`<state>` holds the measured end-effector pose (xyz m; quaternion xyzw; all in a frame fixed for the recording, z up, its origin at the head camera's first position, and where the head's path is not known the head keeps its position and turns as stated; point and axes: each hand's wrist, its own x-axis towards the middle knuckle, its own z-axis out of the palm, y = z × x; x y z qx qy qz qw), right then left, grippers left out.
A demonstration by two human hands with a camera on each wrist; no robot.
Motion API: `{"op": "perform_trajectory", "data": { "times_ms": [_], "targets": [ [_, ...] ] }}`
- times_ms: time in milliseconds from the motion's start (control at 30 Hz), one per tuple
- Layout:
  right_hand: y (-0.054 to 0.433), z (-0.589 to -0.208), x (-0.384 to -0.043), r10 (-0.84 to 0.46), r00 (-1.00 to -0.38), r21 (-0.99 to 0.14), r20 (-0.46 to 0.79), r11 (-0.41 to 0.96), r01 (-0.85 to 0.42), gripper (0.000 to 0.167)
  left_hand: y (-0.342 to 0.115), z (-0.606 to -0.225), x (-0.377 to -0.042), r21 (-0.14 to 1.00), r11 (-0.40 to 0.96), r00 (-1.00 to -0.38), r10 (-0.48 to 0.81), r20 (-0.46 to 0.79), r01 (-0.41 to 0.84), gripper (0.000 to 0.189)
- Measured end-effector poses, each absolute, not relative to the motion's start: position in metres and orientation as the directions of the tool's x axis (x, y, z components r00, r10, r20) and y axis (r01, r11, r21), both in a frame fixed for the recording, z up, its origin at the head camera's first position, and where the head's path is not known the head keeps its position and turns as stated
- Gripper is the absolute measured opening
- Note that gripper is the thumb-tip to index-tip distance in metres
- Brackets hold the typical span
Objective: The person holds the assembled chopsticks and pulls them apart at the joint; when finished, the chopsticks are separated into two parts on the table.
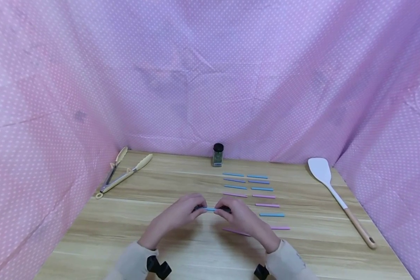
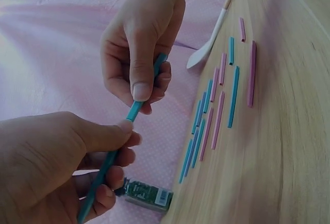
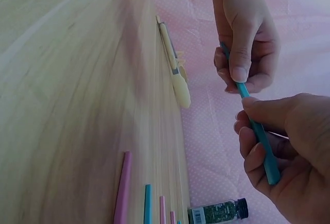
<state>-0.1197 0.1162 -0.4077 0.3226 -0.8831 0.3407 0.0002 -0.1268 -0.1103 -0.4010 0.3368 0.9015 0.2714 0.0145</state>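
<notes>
My left hand [image 1: 185,210] and right hand [image 1: 236,212] hold one slim blue stick [image 1: 210,209] between them, above the wooden table. Each thumb presses the stick against curled fingers, and a short stretch shows between the hands. In the left wrist view the stick [image 2: 135,110] looks straight, its lower end running past the left fingers. Right of the hands, similar sticks lie in two columns, among them a blue stick [image 1: 272,214], a pink stick [image 1: 267,205] and a purple stick [image 1: 259,182]. Another pink stick [image 1: 235,232] is partly hidden by my right hand.
Tongs [image 1: 126,179] lie spread at the table's left edge. A small jar [image 1: 217,156] with a black lid stands at the back. Over on the right lies a white spatula [image 1: 320,171] with a wooden handle. Pink dotted cloth [image 1: 210,85] encloses the back and sides.
</notes>
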Motion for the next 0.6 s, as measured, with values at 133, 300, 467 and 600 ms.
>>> {"op": "perform_trajectory", "data": {
  "times_ms": [133, 300, 467, 600],
  "targets": [
    [0.121, -0.4073, -0.1211, -0.551, -0.79, -0.642, 0.269, 0.509, -0.574, 0.009, -0.1098, -0.4026, -0.127, 0.558, 0.608, -0.798, 0.574, 0.182, 0.565, 0.005],
    [0.123, -0.4053, -0.1223, -0.536, -0.777, -0.669, 0.331, 0.447, -0.594, 0.009, -0.1098, -0.4042, -0.1265, 0.627, 0.546, -0.809, 0.529, 0.257, 0.556, 0.004],
    [0.1234, -0.4032, -0.1214, -0.527, -0.768, -0.658, 0.365, 0.437, -0.613, 0.009, -0.1091, -0.4034, -0.1256, 0.632, 0.513, -0.796, 0.521, 0.309, 0.581, 0.005],
    [0.1234, -0.4048, -0.1206, -0.522, -0.754, -0.622, 0.399, 0.45, -0.641, 0.006, -0.1091, -0.4033, -0.1261, 0.635, 0.491, -0.785, 0.518, 0.338, 0.597, 0.006]
  ]
}}
